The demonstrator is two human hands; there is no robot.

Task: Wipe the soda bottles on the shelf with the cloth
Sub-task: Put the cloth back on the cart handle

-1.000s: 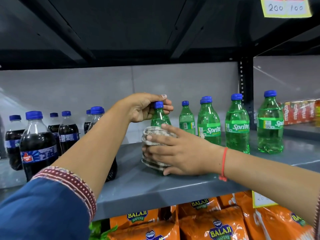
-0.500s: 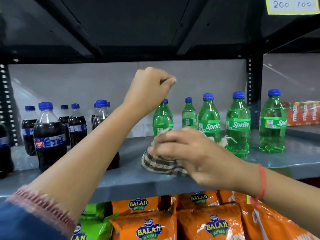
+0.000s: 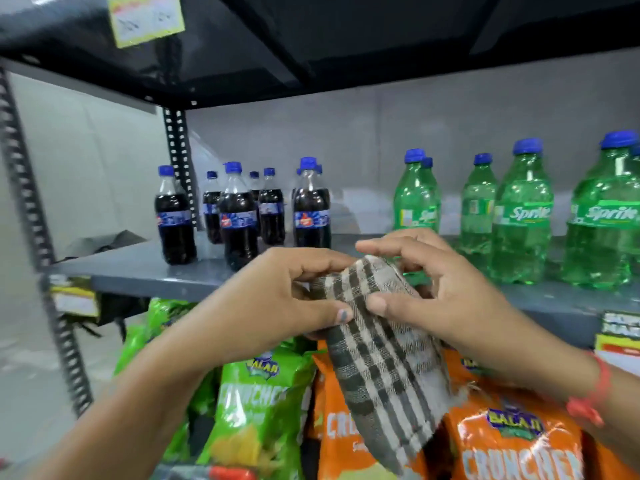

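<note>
Both my hands are off the shelf [image 3: 145, 271] and in front of its edge, working the cloth [image 3: 377, 355]. Left hand [image 3: 277, 303] pinches the upper left of the checked cloth between thumb and fingers. Right hand [image 3: 440, 299] grips the upper right, thumb pressed on the front face, index and middle fingers partly lifted above the top fold. The cloth hangs down between them, its lower end in front of the snack bags. How much cloth sits behind my right palm I can't see.

Soda bottles: the dark cola bottles [image 3: 239, 216] stand grouped at left on the grey shelf, blue caps on. Back-row ones are mostly hidden by the front ones, so I can't count them reliably. The green Sprite bottles [image 3: 523, 216] stand in a row at right; the nearest-left one has its base hidden behind my right-hand fingers, and the far-right one is cut by the frame edge. No hand touches any bottle.

Below the shelf: green snack bags [image 3: 256, 403] and orange snack bags [image 3: 512, 448], partly covered by my forearms and the cloth. Yellow price tag [image 3: 147, 17] on the upper shelf is too blurred to read. Red thread band [image 3: 595, 393] on right wrist. Whole frame has motion blur; labels at right edge are unreadable.
</note>
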